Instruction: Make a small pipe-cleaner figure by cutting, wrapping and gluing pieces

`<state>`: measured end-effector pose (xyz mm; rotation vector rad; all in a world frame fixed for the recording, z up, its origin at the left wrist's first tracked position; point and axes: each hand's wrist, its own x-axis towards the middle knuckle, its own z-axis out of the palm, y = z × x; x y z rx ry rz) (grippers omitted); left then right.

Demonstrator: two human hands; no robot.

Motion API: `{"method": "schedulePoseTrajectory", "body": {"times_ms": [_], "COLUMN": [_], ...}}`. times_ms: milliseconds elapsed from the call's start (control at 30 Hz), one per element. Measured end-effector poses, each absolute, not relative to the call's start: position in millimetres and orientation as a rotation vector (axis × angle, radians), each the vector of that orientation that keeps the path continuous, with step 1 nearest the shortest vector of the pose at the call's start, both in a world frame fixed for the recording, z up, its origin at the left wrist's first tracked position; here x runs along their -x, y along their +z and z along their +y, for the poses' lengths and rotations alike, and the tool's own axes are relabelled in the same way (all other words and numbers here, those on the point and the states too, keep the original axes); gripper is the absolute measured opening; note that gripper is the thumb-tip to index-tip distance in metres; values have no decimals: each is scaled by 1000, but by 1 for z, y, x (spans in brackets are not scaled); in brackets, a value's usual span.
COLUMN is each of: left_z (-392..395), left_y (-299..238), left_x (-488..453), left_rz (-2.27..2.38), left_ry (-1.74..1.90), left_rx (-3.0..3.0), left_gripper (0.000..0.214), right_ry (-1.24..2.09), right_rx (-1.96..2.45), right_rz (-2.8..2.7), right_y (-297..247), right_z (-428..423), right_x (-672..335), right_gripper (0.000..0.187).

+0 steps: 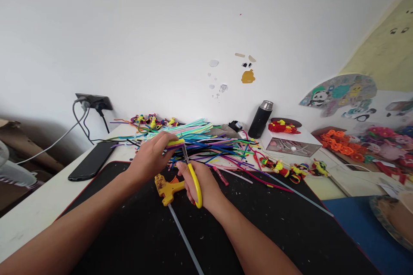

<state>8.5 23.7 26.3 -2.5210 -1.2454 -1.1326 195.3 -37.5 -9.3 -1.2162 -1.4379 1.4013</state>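
My right hand [203, 182] is closed around scissors [195, 184] with yellow handles, their blades pointing up and away from me. My left hand [151, 154] is pinched on a short fuzzy yellow strip, seemingly a pipe cleaner [176, 142], whose end lies at the scissor blades. Whether the blades touch the strip I cannot tell. Just below the hands, a yellow hot glue gun [166, 189] lies on the black mat [138, 232], with a long glue stick [185, 236] coming out of its back toward me. Beyond my hands spreads a pile of many-coloured pipe cleaners [206, 148].
A black phone [93, 161] lies at the left, below a wall socket [93, 101] with cables. Small colourful pipe-cleaner figures [298, 172] sit right and back left. A black bottle [260, 119] stands by a white box [292, 144]. Another glue stick [300, 194] crosses the mat's right side.
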Motion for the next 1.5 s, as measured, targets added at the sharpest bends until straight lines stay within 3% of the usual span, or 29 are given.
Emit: {"method": "schedulePoseTrajectory", "body": {"times_ms": [167, 333, 433, 633, 967, 1233, 1500], "left_z": [21, 24, 26, 22, 21, 20, 20], "left_y": [31, 42, 46, 50, 48, 47, 47], "left_x": [-12, -13, -12, -14, -12, -13, -12], "left_rz": [-1392, -1769, -1830, -1849, -1873, -1879, -1877], "left_ry": [-1254, -1868, -2212, -2557, -2724, -2599, -2470], "left_rx": [2549, 2771, 2870, 2857, 2780, 2856, 2916], "left_gripper": [19, 40, 43, 45, 42, 38, 39], "right_ry": [1321, 1377, 1412, 1454, 1511, 1392, 1314], "right_rx": [1251, 1118, 1096, 1086, 967, 1006, 1065], "right_rz": [-1396, -1263, -1210, -1174, -1247, -1451, -1547], "right_y": [-9, -3, 1, 5, 12, -3, -2], "right_z": [-34, -29, -27, -28, -32, -35, -37], "right_x": [-196, -201, -201, -197, -197, -198, -200], "right_gripper": [64, 68, 75, 91, 105, 82, 76]}}
